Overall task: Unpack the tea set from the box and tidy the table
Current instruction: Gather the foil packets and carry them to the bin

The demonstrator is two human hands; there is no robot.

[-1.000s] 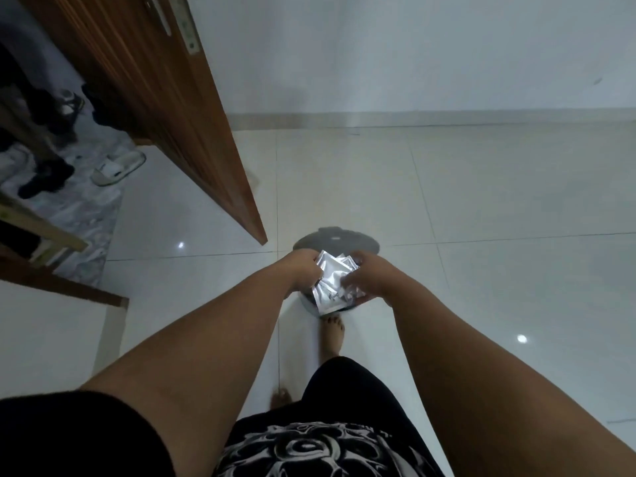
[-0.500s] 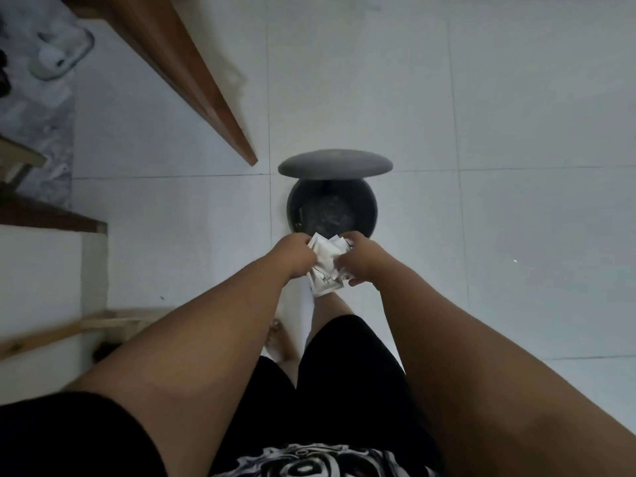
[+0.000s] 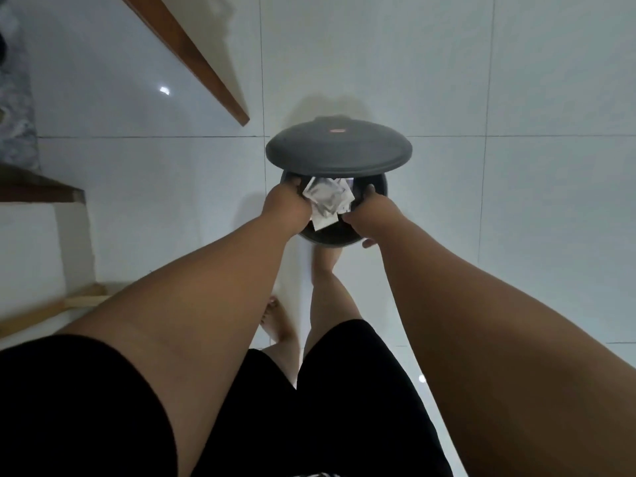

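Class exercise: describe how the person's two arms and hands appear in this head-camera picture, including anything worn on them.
Both arms are bare from shoulder to fingertips. The left hand and right hand show no gloves, rings, watch or wristband. A black short sleeve covers the left upper arm.

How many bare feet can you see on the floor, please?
2: one foot on the tiles between the forearms, the other foot against the bin, toes hidden, where both hands hold crumpled wrapping.

Left hand [image 3: 286, 208], right hand [image 3: 370, 215] extended, fingers curled
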